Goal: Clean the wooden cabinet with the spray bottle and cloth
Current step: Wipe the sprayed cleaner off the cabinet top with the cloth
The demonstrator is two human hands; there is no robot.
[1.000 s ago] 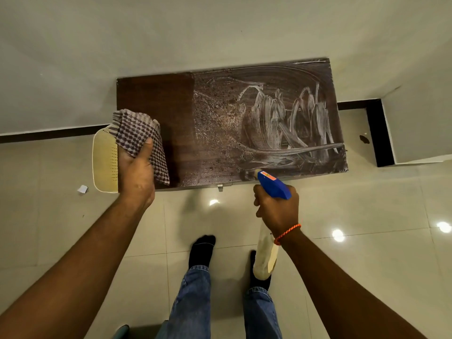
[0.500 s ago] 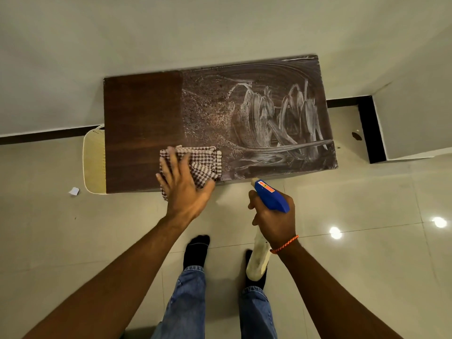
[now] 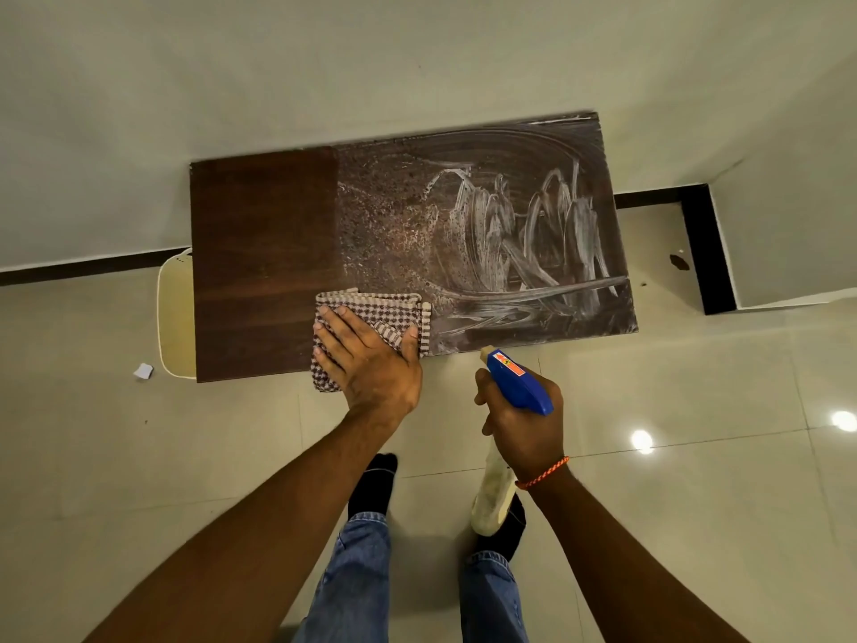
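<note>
I look down on the dark wooden cabinet (image 3: 264, 234) standing against the wall. Its left third is plain dark wood; the middle and right are covered with droplets and whitish wipe streaks. My left hand (image 3: 366, 359) lies flat with spread fingers on a folded checked cloth (image 3: 385, 308), pressing it onto the cabinet's front edge near the middle. In front of the cabinet's edge, above the floor, my right hand (image 3: 519, 429) grips a spray bottle (image 3: 517, 380) with a blue trigger head, its nozzle toward the cabinet and its pale body hanging down.
A cream-coloured object (image 3: 174, 317) pokes out from under the cabinet's left end. A scrap of paper (image 3: 143, 371) lies on the glossy tiled floor to the left. A wall corner with black skirting (image 3: 709, 252) juts out at the right. My feet (image 3: 373, 484) stand just before the cabinet.
My left hand brought the cloth from the cabinet's left end, where it was held up, down flat onto the front edge near the middle. The right hand with the bottle stayed roughly in place.
</note>
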